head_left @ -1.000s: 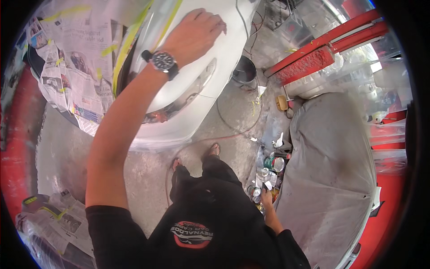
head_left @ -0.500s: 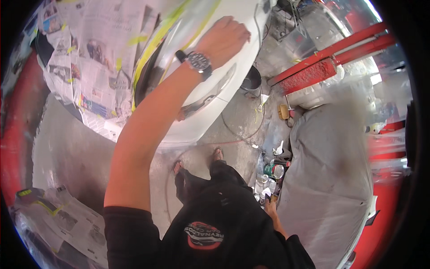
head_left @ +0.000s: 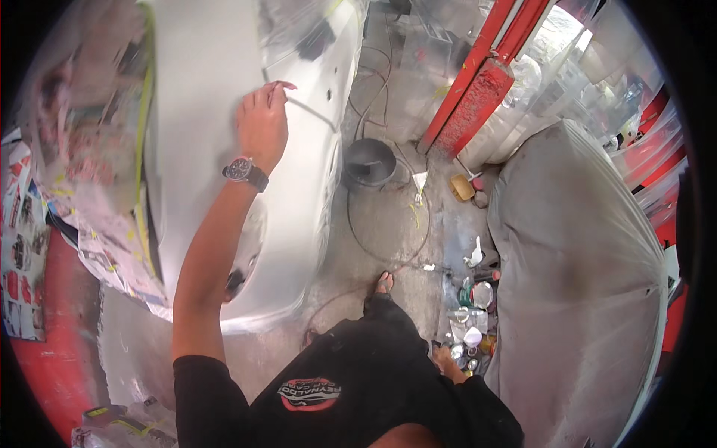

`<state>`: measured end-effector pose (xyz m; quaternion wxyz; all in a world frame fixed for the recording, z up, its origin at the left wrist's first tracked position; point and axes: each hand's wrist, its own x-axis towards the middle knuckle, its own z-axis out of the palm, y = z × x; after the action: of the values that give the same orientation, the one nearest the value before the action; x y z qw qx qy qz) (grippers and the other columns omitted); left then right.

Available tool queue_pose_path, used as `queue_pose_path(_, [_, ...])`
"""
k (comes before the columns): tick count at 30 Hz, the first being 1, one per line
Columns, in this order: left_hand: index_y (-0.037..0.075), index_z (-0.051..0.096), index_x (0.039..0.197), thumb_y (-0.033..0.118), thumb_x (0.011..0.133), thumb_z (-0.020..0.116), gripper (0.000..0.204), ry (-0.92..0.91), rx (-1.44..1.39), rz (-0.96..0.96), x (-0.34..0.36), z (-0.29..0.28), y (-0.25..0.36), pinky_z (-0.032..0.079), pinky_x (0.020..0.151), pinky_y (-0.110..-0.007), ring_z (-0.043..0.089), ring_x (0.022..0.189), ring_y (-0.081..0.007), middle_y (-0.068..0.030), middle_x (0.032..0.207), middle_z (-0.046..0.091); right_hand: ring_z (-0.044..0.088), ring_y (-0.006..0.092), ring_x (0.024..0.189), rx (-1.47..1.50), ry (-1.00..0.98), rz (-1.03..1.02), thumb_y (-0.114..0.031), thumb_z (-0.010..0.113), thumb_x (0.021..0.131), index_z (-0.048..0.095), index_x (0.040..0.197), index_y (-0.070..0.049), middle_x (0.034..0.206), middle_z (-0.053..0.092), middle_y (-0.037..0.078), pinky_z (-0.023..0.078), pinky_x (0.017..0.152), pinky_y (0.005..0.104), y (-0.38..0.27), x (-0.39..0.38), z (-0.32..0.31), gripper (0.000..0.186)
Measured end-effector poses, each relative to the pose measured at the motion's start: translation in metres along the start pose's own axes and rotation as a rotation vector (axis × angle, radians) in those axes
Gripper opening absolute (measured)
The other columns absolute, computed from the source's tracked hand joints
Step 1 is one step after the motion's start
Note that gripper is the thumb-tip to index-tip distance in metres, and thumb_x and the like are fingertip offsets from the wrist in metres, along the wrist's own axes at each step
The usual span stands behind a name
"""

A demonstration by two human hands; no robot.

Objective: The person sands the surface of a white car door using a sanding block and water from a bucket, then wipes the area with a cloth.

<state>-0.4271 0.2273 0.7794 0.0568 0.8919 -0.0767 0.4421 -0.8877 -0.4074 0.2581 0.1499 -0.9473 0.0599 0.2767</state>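
My left hand (head_left: 263,123), with a wristwatch (head_left: 239,169) on its wrist, reaches over the white car body panel (head_left: 299,201). Its fingers are bent and drawn together near a dark line on the panel; a small reddish tip shows at them, but I cannot make out what it is. Newspaper masking (head_left: 89,149) edged with yellow tape covers the car's left side. Low at my right side, my right hand (head_left: 448,364) is curled, partly hidden by its angle and my dark shirt. What it holds, if anything, cannot be made out.
A black bucket (head_left: 370,164) stands on the concrete floor beside the car. A thin hose (head_left: 351,224) loops around it. Cans and cups (head_left: 474,328) crowd the floor by a grey-covered bulky object (head_left: 575,299). A red post (head_left: 478,97) rises beyond.
I have moved forward along the car, so the bucket and post appear nearer. My left hand, flatter on the panel before, now has its fingers bunched. My right hand is lower in view.
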Motion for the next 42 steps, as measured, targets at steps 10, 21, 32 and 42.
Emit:
queue_pose_path(10, [-0.001,0.055,0.136,0.012,0.092,0.065,0.047,0.022,0.365,-0.261,0.062,0.154,-0.020,0.040,0.107,-0.051,0.051,0.125,-0.0368,-0.0188,0.135,0.057,0.067,0.0489,0.103,0.408,0.135,0.338,-0.034,0.048,0.100,0.066,0.111,0.008,0.107,0.068,0.034,0.051,0.088,0.0545,0.012,0.150,-0.204,0.047])
queue_pose_path(21, [-0.010,0.031,0.154,0.029,0.099,0.055,0.071,-0.525,0.636,-0.243,0.082,0.260,-0.011,0.013,0.126,-0.055,0.019,0.155,-0.0387,-0.0267,0.165,0.024,0.066,0.0510,0.105,0.474,0.135,0.165,-0.035,0.053,0.099,0.066,0.109,0.015,0.102,0.069,0.036,0.050,0.089,0.0527,-0.040,0.400,-0.379,0.052])
queue_pose_path(32, [-0.010,0.034,0.152,0.023,0.096,0.059,0.070,-0.461,0.533,-0.367,0.198,0.426,-0.013,0.017,0.125,-0.057,0.024,0.152,-0.0423,-0.0294,0.162,0.028,0.062,0.0531,0.108,0.248,0.264,-0.227,-0.037,0.051,0.103,0.064,0.112,0.012,0.107,0.066,0.037,0.047,0.094,0.0537,-0.200,0.628,-0.635,0.051])
queue_pose_path(42, [-0.008,0.036,0.152,0.024,0.094,0.062,0.070,-0.484,0.554,-0.399,0.303,0.577,-0.047,0.019,0.125,-0.055,0.025,0.152,-0.0396,-0.0255,0.161,0.031,0.063,0.0478,0.116,0.289,0.071,-0.397,-0.045,0.048,0.104,0.063,0.129,0.003,0.116,0.067,0.033,0.048,0.099,0.0478,-0.311,0.774,-0.750,0.056])
